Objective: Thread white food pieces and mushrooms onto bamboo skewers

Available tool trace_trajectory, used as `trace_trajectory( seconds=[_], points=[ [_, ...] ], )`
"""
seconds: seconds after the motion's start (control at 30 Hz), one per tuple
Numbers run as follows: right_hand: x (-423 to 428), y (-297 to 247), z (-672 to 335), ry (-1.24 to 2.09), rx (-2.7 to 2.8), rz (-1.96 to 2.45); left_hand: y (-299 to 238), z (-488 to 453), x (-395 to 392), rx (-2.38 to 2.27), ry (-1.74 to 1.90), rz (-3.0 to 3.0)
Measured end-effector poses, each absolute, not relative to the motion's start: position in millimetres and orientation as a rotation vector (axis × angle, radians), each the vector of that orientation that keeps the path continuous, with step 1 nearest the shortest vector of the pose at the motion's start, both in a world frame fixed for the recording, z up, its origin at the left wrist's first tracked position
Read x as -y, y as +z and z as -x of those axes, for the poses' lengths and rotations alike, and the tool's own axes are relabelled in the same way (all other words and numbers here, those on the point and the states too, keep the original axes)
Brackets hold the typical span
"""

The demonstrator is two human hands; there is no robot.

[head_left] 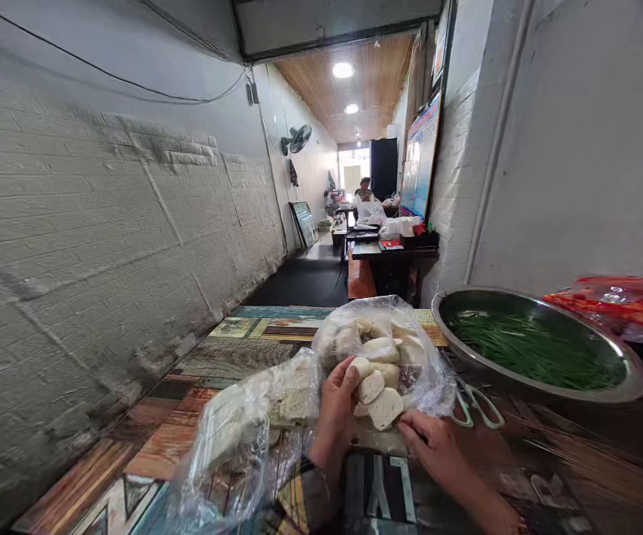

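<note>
A clear plastic bag (388, 327) full of pale white mushroom pieces (381, 351) lies on the patterned table (232, 349). My left hand (335, 412) is closed on the bag's open edge, thumb against a white piece. My right hand (435, 446) pinches the bag's lower right edge beside another white piece (386, 407). A second clear bag (243, 431) with more white pieces lies to the left, touching my left wrist.
A large steel bowl (622, 386) of green stalks sits at right, with scissors (474, 405) in front of it. A red-filled plastic bag (627, 305) lies behind. A brick wall runs along the left. A person sits far down the corridor.
</note>
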State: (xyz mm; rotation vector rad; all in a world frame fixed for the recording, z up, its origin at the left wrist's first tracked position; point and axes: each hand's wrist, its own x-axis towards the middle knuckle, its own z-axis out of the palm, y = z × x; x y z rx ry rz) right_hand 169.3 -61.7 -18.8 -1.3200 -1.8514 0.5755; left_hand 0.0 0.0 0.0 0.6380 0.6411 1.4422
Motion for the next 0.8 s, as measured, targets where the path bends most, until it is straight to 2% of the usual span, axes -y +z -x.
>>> trace_trajectory(
  seconds=[0.8],
  points=[
    [62.9,-45.0,-159.4,0.347,1.789,1.259,-2.4,1.5,-0.8,-0.571,1.538,-0.599]
  ],
)
